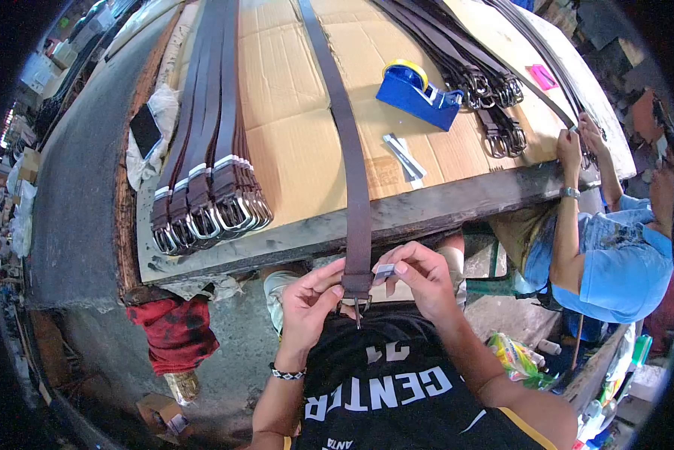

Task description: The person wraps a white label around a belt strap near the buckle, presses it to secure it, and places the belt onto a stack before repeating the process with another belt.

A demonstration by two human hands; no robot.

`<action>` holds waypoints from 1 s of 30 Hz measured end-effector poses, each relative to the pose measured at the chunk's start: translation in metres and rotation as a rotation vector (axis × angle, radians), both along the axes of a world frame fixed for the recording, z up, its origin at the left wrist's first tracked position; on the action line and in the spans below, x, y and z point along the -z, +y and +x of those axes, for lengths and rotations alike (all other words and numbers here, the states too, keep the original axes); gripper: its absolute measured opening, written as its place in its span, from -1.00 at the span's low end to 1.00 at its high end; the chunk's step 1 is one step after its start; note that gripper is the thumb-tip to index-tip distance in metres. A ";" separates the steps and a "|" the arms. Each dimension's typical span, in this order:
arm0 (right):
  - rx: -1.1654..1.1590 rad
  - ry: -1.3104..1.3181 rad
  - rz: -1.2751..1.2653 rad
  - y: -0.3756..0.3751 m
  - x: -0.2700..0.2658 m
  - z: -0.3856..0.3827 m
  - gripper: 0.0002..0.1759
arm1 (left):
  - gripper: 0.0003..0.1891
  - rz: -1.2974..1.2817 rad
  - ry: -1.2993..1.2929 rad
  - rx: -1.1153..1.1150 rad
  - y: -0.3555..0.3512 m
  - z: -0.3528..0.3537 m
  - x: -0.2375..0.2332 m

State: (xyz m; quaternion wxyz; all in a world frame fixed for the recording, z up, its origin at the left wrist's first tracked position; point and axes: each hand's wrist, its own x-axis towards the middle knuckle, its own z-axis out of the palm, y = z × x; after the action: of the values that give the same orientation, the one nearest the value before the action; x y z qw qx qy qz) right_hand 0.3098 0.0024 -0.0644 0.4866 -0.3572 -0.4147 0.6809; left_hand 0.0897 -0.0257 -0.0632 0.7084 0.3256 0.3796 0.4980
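Note:
A dark brown belt [352,180] runs down the table and hangs over its front edge toward me. My left hand [312,301] grips it beside the buckle [358,306], fingers closed at the belt's left edge. Between the thumb and fingers of my right hand [421,281] is a small grey-and-white label [384,271], held right at the belt's right edge. Strips of similar labels [404,159] lie on the cardboard, to the right of the belt.
Stacked belts with white bands [213,184] lie at left, more buckled belts [479,86] at the back right. A blue tape dispenser [419,97] stands between. A phone [145,130] rests on cloth at left. At right a person in blue [603,255] handles belts.

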 end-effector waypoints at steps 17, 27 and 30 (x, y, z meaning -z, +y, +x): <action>0.001 -0.072 0.037 0.047 -0.017 -0.011 -0.86 | -0.52 0.028 0.090 -0.006 0.044 -0.002 -0.011; -0.241 -0.144 -0.246 0.109 -0.067 -0.013 -0.87 | -0.49 -0.158 0.166 -0.033 0.072 0.005 -0.084; -0.241 -0.177 -0.266 0.115 -0.061 -0.026 -0.85 | -0.57 -0.163 0.228 -0.052 0.063 0.006 -0.075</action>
State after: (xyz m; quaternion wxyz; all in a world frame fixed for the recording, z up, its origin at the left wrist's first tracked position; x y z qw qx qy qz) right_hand 0.2839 0.1173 -0.0031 0.3116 -0.4245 -0.4020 0.7491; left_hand 0.0961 0.0370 0.0123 0.6717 0.3117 0.5049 0.4435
